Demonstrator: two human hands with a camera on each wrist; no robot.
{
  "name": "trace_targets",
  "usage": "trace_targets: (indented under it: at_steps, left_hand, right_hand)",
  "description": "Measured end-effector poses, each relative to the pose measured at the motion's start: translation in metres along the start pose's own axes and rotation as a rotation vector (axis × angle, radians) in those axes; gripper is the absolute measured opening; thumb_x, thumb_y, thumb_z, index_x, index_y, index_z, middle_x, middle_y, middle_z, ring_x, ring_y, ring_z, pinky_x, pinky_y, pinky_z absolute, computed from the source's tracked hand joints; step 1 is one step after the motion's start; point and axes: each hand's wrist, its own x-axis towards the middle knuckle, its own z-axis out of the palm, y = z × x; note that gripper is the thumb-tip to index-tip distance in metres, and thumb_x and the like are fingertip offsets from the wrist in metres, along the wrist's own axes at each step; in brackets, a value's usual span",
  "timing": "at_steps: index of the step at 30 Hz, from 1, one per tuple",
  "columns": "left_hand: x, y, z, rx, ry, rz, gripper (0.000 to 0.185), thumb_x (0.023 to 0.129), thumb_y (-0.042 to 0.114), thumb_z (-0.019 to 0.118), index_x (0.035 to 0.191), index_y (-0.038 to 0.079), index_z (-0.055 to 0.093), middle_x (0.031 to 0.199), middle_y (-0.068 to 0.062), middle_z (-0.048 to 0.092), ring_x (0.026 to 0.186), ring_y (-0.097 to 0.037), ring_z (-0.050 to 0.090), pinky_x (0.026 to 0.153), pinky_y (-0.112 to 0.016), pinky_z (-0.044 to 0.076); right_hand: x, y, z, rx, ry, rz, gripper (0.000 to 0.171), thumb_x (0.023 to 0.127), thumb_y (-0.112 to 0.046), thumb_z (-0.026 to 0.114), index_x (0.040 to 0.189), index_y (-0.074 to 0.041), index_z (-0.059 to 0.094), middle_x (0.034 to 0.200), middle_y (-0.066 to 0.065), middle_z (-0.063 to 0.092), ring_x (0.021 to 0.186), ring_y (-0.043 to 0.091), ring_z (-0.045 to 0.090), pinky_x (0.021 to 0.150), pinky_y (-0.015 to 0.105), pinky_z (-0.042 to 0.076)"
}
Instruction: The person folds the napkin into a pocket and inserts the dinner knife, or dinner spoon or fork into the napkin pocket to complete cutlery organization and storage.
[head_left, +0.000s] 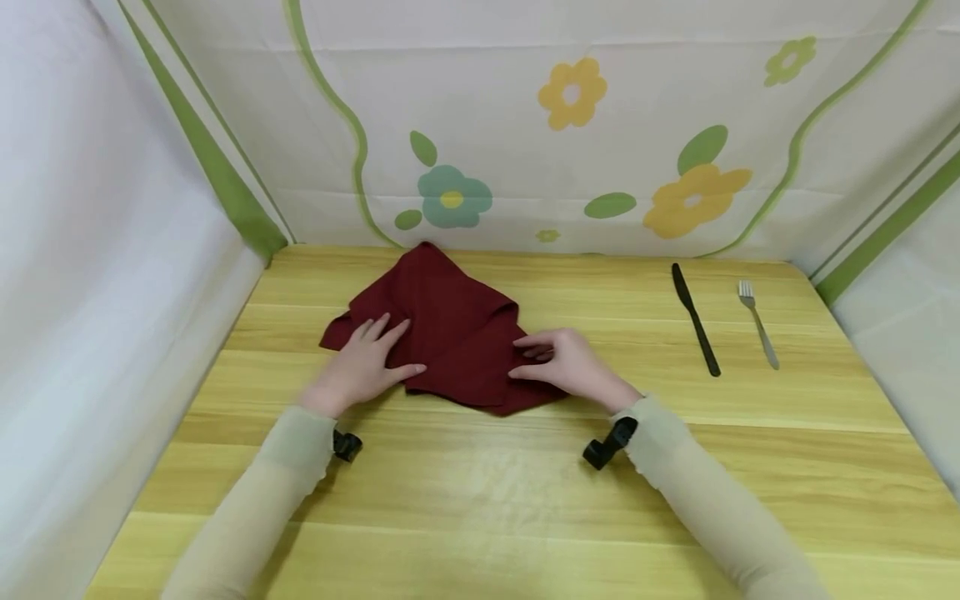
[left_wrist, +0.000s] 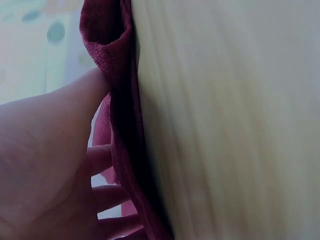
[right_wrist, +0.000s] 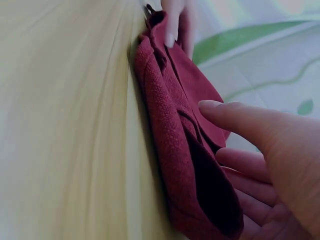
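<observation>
A dark red cloth napkin (head_left: 457, 333) lies folded in uneven layers on the wooden table, left of its middle. My left hand (head_left: 358, 365) rests on the napkin's left part with fingers spread and the thumb along its near edge. At the right side, my right hand (head_left: 567, 364) touches the cloth, its thumb and index finger apart and the other fingers loosely bent. The right wrist view shows a rolled, gaping fold of the napkin (right_wrist: 167, 130) below the right thumb. In the left wrist view, the left fingers partly go behind the cloth edge (left_wrist: 117, 55).
A black knife (head_left: 696, 321) and a silver fork (head_left: 759, 325) lie side by side at the table's right. A white flowered curtain (head_left: 510, 150) stands along the back edge, with white cloth walls (head_left: 97, 275) at the sides.
</observation>
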Motion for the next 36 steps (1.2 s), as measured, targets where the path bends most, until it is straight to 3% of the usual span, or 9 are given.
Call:
trace_targets:
  at_steps: [9, 13, 15, 18, 22, 24, 28, 36]
  left_hand:
    - [0.006, 0.059, 0.018, 0.083, -0.027, 0.143, 0.089, 0.095, 0.068, 0.055, 0.162, 0.014, 0.031, 0.164, -0.022, 0.021, 0.148, -0.048, 0.018, 0.115, -0.058, 0.029]
    - [0.005, 0.076, 0.02, 0.093, -0.066, 0.189, 0.088, 0.096, 0.068, 0.054, 0.162, 0.015, 0.03, 0.165, -0.02, 0.021, 0.148, -0.048, 0.019, 0.116, -0.055, 0.029]
    - [0.005, 0.08, 0.02, 0.091, -0.079, 0.212, 0.088, 0.096, 0.069, 0.054, 0.162, 0.016, 0.031, 0.165, -0.019, 0.022, 0.148, -0.047, 0.02, 0.116, -0.055, 0.029]
    - [0.005, 0.08, 0.02, 0.082, -0.072, 0.252, 0.085, 0.095, 0.068, 0.055, 0.161, 0.018, 0.034, 0.164, -0.017, 0.025, 0.148, -0.045, 0.023, 0.115, -0.055, 0.03]
    - [0.002, 0.072, 0.017, 0.062, -0.05, 0.286, 0.08, 0.096, 0.063, 0.059, 0.16, 0.02, 0.038, 0.164, -0.017, 0.025, 0.148, -0.043, 0.023, 0.115, -0.059, 0.027]
    - [0.0, 0.067, 0.015, 0.064, -0.055, 0.283, 0.079, 0.097, 0.061, 0.059, 0.16, 0.021, 0.037, 0.165, -0.018, 0.023, 0.149, -0.043, 0.021, 0.116, -0.059, 0.024]
    - [-0.004, 0.058, 0.015, 0.066, -0.084, 0.283, 0.078, 0.099, 0.057, 0.06, 0.161, 0.019, 0.034, 0.164, -0.022, 0.022, 0.149, -0.044, 0.019, 0.118, -0.058, 0.021]
    - [0.007, 0.061, 0.012, 0.077, -0.108, 0.301, 0.077, 0.1, 0.053, 0.06, 0.162, 0.017, 0.032, 0.164, -0.023, 0.02, 0.15, -0.044, 0.018, 0.118, -0.06, 0.019]
  right_hand:
    - [-0.046, 0.024, -0.039, -0.092, 0.076, 0.061, 0.053, 0.083, -0.038, 0.086, 0.126, -0.011, 0.073, 0.118, 0.006, 0.071, 0.094, 0.016, 0.07, 0.08, 0.034, 0.058]
    - [-0.057, 0.026, -0.046, -0.208, 0.135, 0.006, 0.051, 0.084, -0.037, 0.086, 0.124, -0.01, 0.074, 0.11, 0.005, 0.072, 0.087, 0.016, 0.068, 0.076, 0.036, 0.058]
    - [-0.06, 0.025, -0.044, -0.278, 0.178, -0.05, 0.05, 0.084, -0.038, 0.086, 0.123, -0.011, 0.075, 0.112, 0.004, 0.072, 0.092, 0.018, 0.068, 0.079, 0.039, 0.057]
    - [-0.062, 0.02, -0.037, -0.382, 0.175, -0.134, 0.06, 0.087, -0.045, 0.082, 0.133, -0.01, 0.069, 0.133, 0.008, 0.064, 0.118, 0.027, 0.061, 0.097, 0.047, 0.05]
    - [-0.069, 0.017, -0.021, -0.496, 0.032, -0.177, 0.08, 0.094, -0.056, 0.068, 0.154, -0.009, 0.045, 0.163, 0.013, 0.031, 0.148, 0.036, 0.028, 0.114, 0.057, 0.029]
    - [-0.073, 0.019, -0.014, -0.539, -0.03, -0.17, 0.082, 0.097, -0.058, 0.061, 0.159, -0.011, 0.036, 0.166, 0.013, 0.021, 0.151, 0.037, 0.019, 0.116, 0.058, 0.025]
    - [-0.078, 0.026, -0.007, -0.602, -0.066, -0.159, 0.08, 0.101, -0.059, 0.053, 0.162, -0.013, 0.029, 0.168, 0.012, 0.017, 0.152, 0.037, 0.016, 0.118, 0.058, 0.021]
    - [-0.068, 0.041, -0.026, -0.591, -0.112, -0.141, 0.082, 0.101, -0.061, 0.052, 0.163, -0.016, 0.025, 0.168, 0.011, 0.013, 0.152, 0.038, 0.01, 0.118, 0.059, 0.016]
